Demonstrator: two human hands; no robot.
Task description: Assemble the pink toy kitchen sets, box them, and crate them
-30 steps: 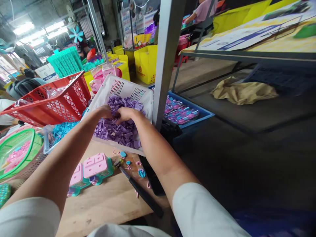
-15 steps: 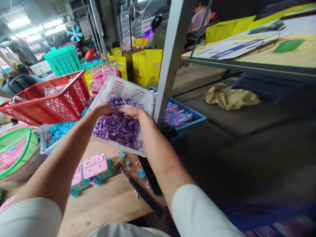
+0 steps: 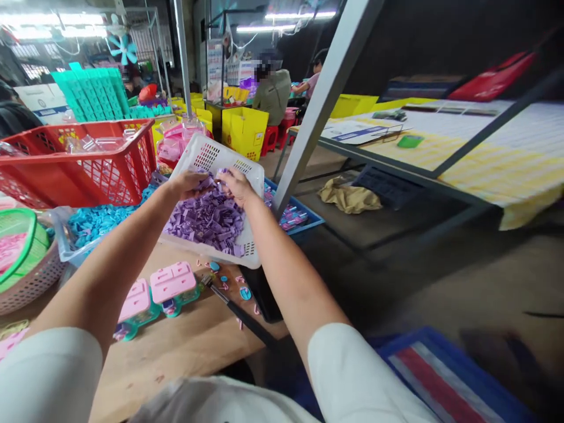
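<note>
- Well, the purple pieces lay heaped in a white basket at the far side of the worktop.
- The left hand dipped among them, loosely curled; I couldn't tell whether its grip held any.
- The right hand bent inward nearby, purple showing at it, its grip equally unclear.

Glaring tube lights; dim, perhaps blurred floor

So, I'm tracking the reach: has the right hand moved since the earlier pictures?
Yes. Judged against the white basket, the right hand has shifted up the picture, nearer the basket's far right corner.
</note>
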